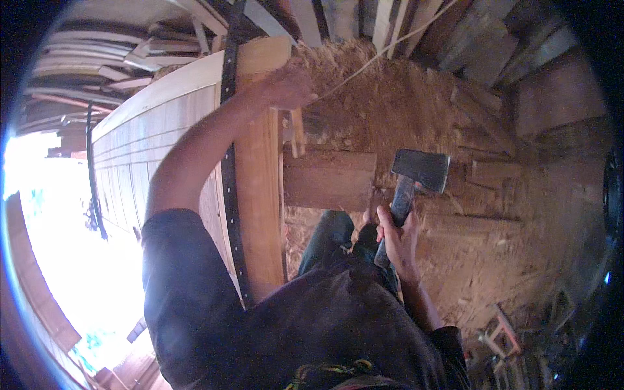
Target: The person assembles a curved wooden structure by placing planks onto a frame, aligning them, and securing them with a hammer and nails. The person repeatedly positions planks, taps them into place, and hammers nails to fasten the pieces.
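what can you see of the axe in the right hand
The axe is a short hatchet with a broad, dark grey metal head, dull and worn in look, on a dark handle. The right hand grips the handle low down, fingers wrapped round it, with the head up and away from the person. It hangs over the sawdust-covered ground, just right of a wooden block; whether it touches the block cannot be told.

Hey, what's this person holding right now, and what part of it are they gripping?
The right hand grips a hatchet by its handle, below the metal head. The left hand rests on the top edge of a wooden plank.
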Demonstrator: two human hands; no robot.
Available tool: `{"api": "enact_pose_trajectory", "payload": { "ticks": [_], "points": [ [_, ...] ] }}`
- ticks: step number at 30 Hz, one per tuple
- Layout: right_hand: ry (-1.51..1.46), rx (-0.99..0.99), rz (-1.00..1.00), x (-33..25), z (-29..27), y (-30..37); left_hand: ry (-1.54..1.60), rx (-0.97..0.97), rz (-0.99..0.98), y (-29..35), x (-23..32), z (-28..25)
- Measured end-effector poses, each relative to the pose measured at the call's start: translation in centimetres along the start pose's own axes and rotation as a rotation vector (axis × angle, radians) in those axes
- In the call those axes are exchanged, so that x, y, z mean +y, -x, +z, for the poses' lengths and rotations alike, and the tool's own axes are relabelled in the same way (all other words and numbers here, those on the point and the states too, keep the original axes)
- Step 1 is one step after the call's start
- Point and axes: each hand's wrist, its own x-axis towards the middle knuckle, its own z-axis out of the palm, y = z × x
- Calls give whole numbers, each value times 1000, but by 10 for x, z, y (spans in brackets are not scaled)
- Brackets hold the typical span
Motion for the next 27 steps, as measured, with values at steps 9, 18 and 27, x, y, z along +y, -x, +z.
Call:
{"api": "enact_pose_trajectory", "payload": {
  "ticks": [9,18,27],
  "points": [
    [-170,-125,178,-5,85,-43,-66,46,41,-1,-55,36],
    [-280,-321,253,-4,217,-113,-46,136,123,3,-70,33],
    [-213,-376,300,-13,197,-117,219,421,234,1,-87,58]
  ]
}}
